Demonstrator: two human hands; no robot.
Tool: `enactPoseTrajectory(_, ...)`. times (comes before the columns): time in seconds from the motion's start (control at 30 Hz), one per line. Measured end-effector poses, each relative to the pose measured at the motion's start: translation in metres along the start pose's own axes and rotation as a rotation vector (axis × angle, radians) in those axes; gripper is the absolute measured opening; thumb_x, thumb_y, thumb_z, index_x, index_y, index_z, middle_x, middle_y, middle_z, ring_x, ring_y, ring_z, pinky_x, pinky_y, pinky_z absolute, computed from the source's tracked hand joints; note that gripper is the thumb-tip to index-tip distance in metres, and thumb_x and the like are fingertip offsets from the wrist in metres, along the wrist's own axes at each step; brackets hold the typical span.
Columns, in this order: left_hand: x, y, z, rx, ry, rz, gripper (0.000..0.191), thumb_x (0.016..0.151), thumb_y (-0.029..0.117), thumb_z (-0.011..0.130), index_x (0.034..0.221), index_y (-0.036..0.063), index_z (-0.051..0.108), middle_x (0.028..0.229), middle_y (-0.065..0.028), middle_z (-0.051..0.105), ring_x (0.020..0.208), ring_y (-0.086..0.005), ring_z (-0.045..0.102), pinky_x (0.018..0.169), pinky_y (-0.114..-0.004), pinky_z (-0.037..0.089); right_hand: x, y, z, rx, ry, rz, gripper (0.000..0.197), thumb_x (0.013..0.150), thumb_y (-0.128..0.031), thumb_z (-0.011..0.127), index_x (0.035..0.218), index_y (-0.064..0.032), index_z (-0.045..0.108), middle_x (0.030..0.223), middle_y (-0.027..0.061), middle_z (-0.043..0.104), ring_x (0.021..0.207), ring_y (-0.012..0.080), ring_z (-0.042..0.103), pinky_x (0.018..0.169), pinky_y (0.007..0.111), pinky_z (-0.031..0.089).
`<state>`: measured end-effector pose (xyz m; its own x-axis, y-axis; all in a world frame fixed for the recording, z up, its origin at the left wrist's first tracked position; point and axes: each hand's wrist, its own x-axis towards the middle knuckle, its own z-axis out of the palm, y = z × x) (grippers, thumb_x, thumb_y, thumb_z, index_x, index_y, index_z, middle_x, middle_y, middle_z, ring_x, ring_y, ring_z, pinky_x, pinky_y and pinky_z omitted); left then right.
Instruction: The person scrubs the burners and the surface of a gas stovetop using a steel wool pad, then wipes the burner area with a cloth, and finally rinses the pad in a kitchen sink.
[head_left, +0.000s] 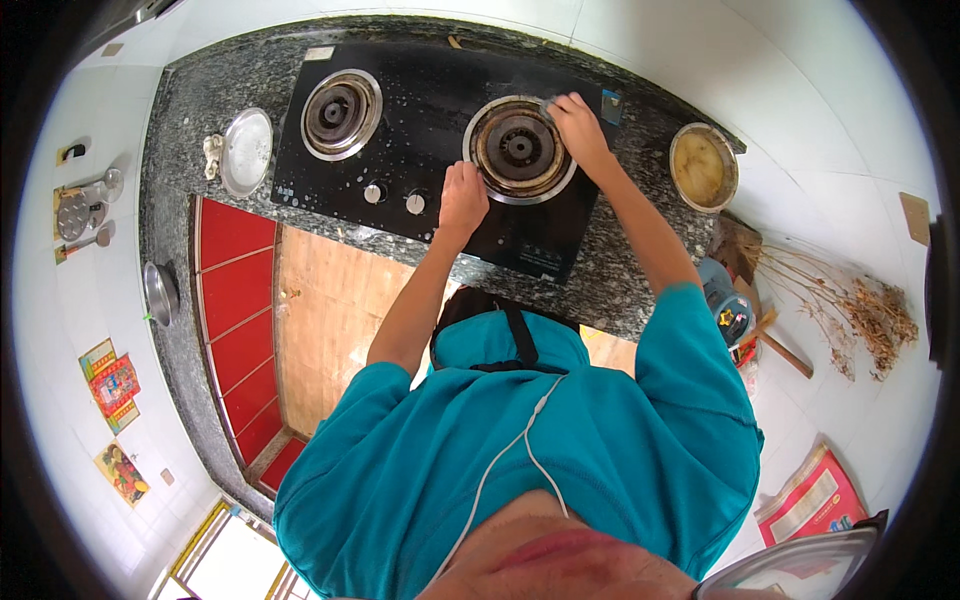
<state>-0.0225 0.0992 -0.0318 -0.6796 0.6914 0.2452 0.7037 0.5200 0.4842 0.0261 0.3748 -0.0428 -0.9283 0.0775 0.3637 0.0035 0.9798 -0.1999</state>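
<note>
A black glass gas cooktop (420, 97) with two round burners lies before me. My right hand (576, 127) is closed on a small grey scouring pad (551, 107), pressed to the upper right rim of the right burner (519, 148). That burner's ring is stained brown. My left hand (463, 199) rests with curled fingers at the same burner's lower left rim; whether it holds anything is hidden. Left of it are two control knobs (415, 202). The left burner (341, 114) has a brown-stained ring too. Pale drops dot the glass around it.
On the granite counter (217, 82), a round metal lid (247, 152) and a crumpled cloth (213, 156) lie left of the cooktop. At right stands a metal bowl (703, 167) with yellowish contents, near dried plants (862, 307). A steel basin (160, 292) stands on the left counter.
</note>
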Motion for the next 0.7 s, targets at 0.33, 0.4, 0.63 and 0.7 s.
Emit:
enactPoseTrajectory(0.33, 0.006, -0.002, 0.000, 0.028, -0.001, 0.051, 0.014, 0.084, 0.003, 0.060, 0.089, 0.0022, 0.046, 0.086, -0.0158, 0.049, 0.085, -0.0357, 0.051, 0.076, -0.045, 0.046, 0.018, 0.004, 0.003, 0.038, -0.027, -0.047, 0.025, 0.076, 0.003, 0.068, 0.101, 0.0005, 0.069, 0.099, 0.0106, 0.061, 0.098, 0.0278, 0.054, 0.089, 0.036, 0.049)
enactPoseTrajectory(0.4, 0.005, -0.002, -0.001, 0.053, -0.007, 0.047, 0.015, 0.082, 0.003, 0.061, 0.088, 0.0026, 0.047, 0.085, -0.0148, 0.049, 0.084, -0.0344, 0.051, 0.076, -0.044, 0.046, 0.031, 0.000, 0.006, 0.042, -0.022, -0.076, 0.022, 0.078, 0.004, 0.067, 0.100, 0.0001, 0.067, 0.100, 0.0110, 0.061, 0.096, 0.0292, 0.055, 0.086, 0.037, 0.049)
enactPoseTrajectory(0.63, 0.002, -0.003, -0.002, -0.026, 0.005, 0.065, 0.012, 0.085, 0.003, 0.058, 0.088, 0.0022, 0.047, 0.085, -0.0160, 0.047, 0.083, -0.0349, 0.050, 0.075, -0.044, 0.045, 0.015, 0.004, -0.006, 0.060, -0.078, -0.058, 0.026, 0.077, 0.005, 0.068, 0.102, 0.0018, 0.069, 0.097, 0.0100, 0.062, 0.096, 0.0281, 0.055, 0.086, 0.036, 0.050)
enactPoseTrajectory(0.7, 0.004, -0.005, -0.003, -0.021, 0.000, 0.075, 0.012, 0.085, 0.002, 0.058, 0.088, 0.0021, 0.046, 0.085, -0.0156, 0.047, 0.083, -0.0343, 0.050, 0.075, -0.044, 0.045, 0.037, 0.000, 0.000, 0.109, -0.053, -0.048, 0.025, 0.078, 0.005, 0.068, 0.102, 0.0016, 0.069, 0.098, 0.0099, 0.062, 0.096, 0.0282, 0.054, 0.086, 0.036, 0.050)
